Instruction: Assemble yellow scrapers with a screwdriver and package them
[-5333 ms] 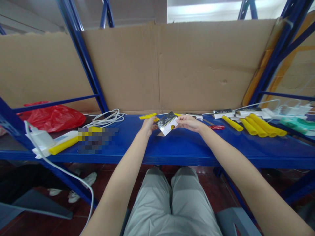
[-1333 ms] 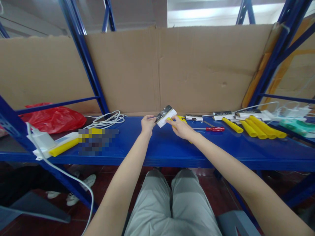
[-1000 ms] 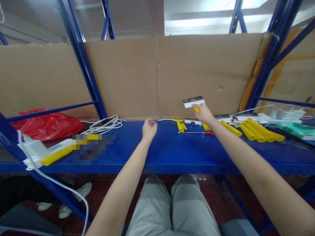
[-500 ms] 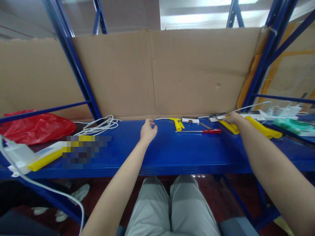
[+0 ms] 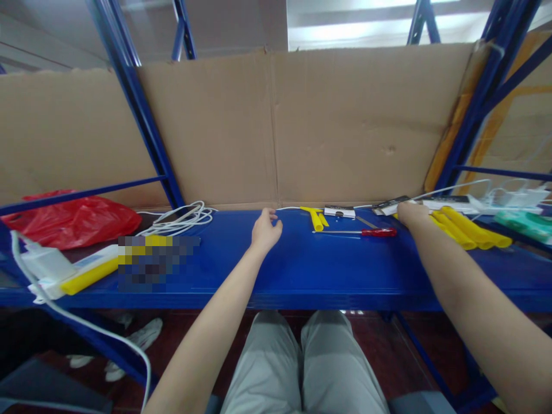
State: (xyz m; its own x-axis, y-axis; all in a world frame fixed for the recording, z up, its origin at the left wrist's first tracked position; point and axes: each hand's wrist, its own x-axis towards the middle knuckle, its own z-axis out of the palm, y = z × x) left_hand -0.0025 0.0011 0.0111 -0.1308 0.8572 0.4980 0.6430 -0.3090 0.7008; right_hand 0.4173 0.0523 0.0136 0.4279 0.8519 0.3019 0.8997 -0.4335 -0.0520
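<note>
Right hand (image 5: 413,216) at the packet (image 5: 385,206), right end, long axis running crosswise, grip hidden; left hand (image 5: 266,231), half-curled, empty, well apart!

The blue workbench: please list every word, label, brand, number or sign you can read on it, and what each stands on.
None can be read.
Pack at the right hand: any print is too blurred.
Small box behind the screwdriver: marks on its black top, too small.
Power strip: any label is too small.
Green packet: any print is too blurred.
</note>
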